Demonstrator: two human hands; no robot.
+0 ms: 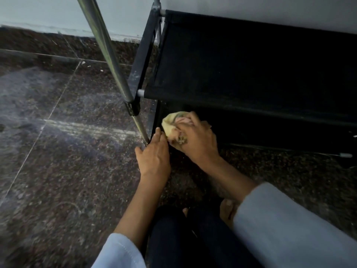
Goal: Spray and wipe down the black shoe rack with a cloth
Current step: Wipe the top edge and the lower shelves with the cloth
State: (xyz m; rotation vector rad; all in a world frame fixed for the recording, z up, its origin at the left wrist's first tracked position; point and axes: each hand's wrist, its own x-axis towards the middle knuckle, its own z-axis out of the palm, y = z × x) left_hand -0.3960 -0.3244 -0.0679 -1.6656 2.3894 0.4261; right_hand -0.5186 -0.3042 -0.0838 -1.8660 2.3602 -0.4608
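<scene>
The black shoe rack fills the upper right, with black fabric shelves and shiny metal tubes. My right hand grips a bunched yellowish cloth and presses it into the dark space under the lower fabric shelf, beside the front-left corner. My left hand sits at the foot of the rack's front-left metal post, its fingers around the bottom of the tube near the floor. No spray bottle is in view.
Dark speckled stone floor tiles spread to the left and below, with a bright reflection streak. A pale wall runs along the back. My dark trousers and a bare foot lie at the bottom centre.
</scene>
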